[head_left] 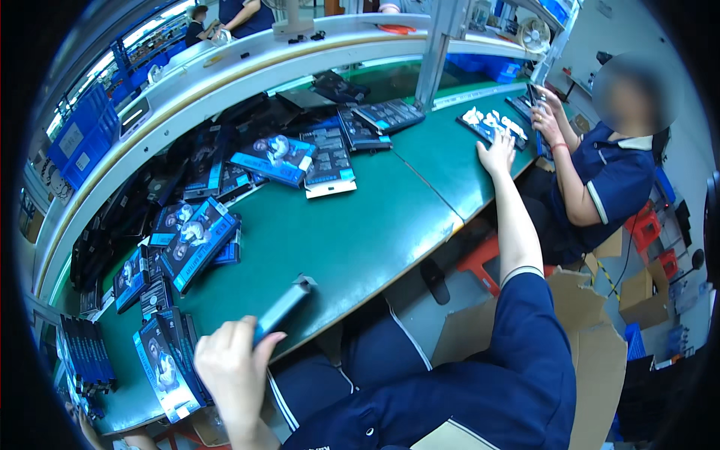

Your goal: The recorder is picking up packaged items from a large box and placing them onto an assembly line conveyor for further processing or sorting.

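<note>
My left hand (229, 364) is closed round a slim blue-and-dark flat box (283, 309), tilted and seen nearly edge-on over the table's front edge. Its far end looks like an open flap, blurred. At the far right, my outstretched right hand (495, 156) has its fingers extended at several small white pieces (487, 120), which lie on a dark flat box (471, 132). Whether the fingertips touch them I cannot tell. Near my left hand several boxes (166, 367) with a picture on the front lean together.
Flat boxes (274, 159) lie piled along the back of the green table (337, 232), and a row of dark boxes (86, 356) stands at the left. A co-worker (604, 180) at the right holds a dark object. A metal post (442, 56) rises behind; cardboard cartons (585, 330) stand beside me.
</note>
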Action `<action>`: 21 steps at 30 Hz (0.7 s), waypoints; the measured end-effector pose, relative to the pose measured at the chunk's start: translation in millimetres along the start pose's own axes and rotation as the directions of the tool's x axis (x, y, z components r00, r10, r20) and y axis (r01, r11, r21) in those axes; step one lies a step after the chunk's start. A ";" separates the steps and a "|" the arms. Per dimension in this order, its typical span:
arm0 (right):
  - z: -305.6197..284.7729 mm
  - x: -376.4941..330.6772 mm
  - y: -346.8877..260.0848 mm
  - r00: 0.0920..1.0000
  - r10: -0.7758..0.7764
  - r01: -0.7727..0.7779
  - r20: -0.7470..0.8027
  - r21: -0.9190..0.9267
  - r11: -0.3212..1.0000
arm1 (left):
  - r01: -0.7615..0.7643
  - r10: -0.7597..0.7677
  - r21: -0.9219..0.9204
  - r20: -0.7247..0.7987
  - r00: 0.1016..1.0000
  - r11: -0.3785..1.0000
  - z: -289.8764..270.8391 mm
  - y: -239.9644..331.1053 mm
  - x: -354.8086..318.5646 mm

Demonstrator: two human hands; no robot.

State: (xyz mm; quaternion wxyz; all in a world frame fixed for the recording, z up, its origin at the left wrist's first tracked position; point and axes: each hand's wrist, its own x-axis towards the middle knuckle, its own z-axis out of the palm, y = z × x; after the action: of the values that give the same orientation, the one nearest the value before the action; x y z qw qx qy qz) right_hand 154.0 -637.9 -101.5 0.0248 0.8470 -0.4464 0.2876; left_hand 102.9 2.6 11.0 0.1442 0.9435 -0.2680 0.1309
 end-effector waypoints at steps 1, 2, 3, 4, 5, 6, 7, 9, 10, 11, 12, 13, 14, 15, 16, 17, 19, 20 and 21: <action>2.5 7.9 2.0 0.999 0.015 -0.016 0.032 0.037 0.999 | 0.017 -0.016 -0.032 0.019 1.000 0.999 -2.5 -5.0 4.6; 2.3 6.3 -1.2 0.997 0.029 -0.034 0.072 0.072 0.997 | 0.034 -0.031 -0.063 0.043 0.999 0.997 -5.6 -12.2 9.6; 2.8 6.7 -5.8 0.993 -0.026 0.023 0.111 0.030 0.999 | 0.131 -0.095 -0.122 0.261 0.961 0.984 -7.6 -20.2 17.1; -0.3 1.2 -9.1 0.985 -0.072 0.075 0.154 -0.015 0.997 | 0.134 -0.100 -0.120 0.253 0.962 0.984 0.4 -26.9 16.9; -6.5 -7.4 -24.9 0.983 -0.148 0.150 0.105 -0.013 0.989 | 0.021 -0.011 -0.069 0.142 0.990 0.997 16.8 -33.7 15.6; -10.8 -24.0 -39.2 0.985 -0.160 0.161 0.060 -0.010 0.987 | -0.088 0.088 -0.004 0.038 0.995 0.996 24.8 -37.6 14.3; -20.2 -44.6 -43.6 0.982 -0.187 0.186 -0.040 -0.037 0.982 | -0.066 0.075 -0.064 0.149 0.986 0.996 23.4 -25.9 18.3; -50.6 -86.1 -54.5 0.969 -0.186 0.186 -0.165 -0.018 0.982 | -0.088 0.116 -0.128 0.231 0.966 0.988 47.3 -21.0 18.2; -65.5 -103.3 -53.3 0.971 -0.147 0.154 -0.191 0.024 0.988 | -0.050 0.102 -0.187 0.278 0.955 0.981 55.1 -15.1 19.8; -71.3 -116.5 -48.9 0.943 -0.068 0.075 -0.327 0.010 0.997 | -0.032 0.087 -0.202 0.271 0.959 0.979 56.3 -9.8 24.2; -81.1 -127.2 -44.0 0.955 0.142 -0.105 -0.260 0.149 0.983 | -0.041 0.098 -0.208 0.273 0.957 0.977 57.9 -7.6 26.4; -68.6 -132.5 -20.7 0.934 0.271 -0.214 -0.234 0.241 0.947 | -0.083 0.135 -0.190 0.278 0.951 0.978 59.1 -5.3 28.6; -57.5 -134.2 6.3 0.902 0.386 -0.310 -0.194 0.331 0.891 | -0.117 0.163 -0.170 0.283 0.945 0.978 60.4 -2.2 27.6; -54.2 -134.7 16.0 0.838 0.476 -0.545 0.268 0.471 0.694 | -0.121 0.143 -0.107 0.235 0.961 0.987 58.8 2.9 20.0; -101.3 -155.3 -10.7 0.742 0.292 -0.670 0.603 0.661 0.338 | -0.106 0.127 -0.098 0.241 0.962 0.990 58.4 6.1 15.1; -102.3 -167.1 -0.2 0.783 0.218 -0.621 0.582 0.713 0.326 | -0.107 0.124 -0.096 0.199 0.972 0.990 58.0 12.5 14.4; -116.5 -192.2 -13.8 0.861 0.069 -0.501 0.503 0.819 0.279 | -0.111 0.124 -0.114 0.114 0.986 0.987 61.2 16.1 15.1; -132.7 -210.0 -40.2 0.896 0.001 -0.431 0.444 0.869 0.244 | -0.101 0.114 -0.109 0.114 0.987 0.989 59.3 16.9 16.8; -154.4 -228.1 -68.4 0.884 -0.119 -0.444 0.453 0.891 0.094 | -0.097 0.120 -0.189 0.117 0.986 0.977 55.8 18.6 18.9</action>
State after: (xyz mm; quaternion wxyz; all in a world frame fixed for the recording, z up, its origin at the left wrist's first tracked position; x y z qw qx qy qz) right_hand 35.4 -381.5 -74.2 -0.6719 0.6264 -0.2278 0.3229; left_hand 117.8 -40.5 -30.7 0.2051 0.9167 -0.3388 0.0528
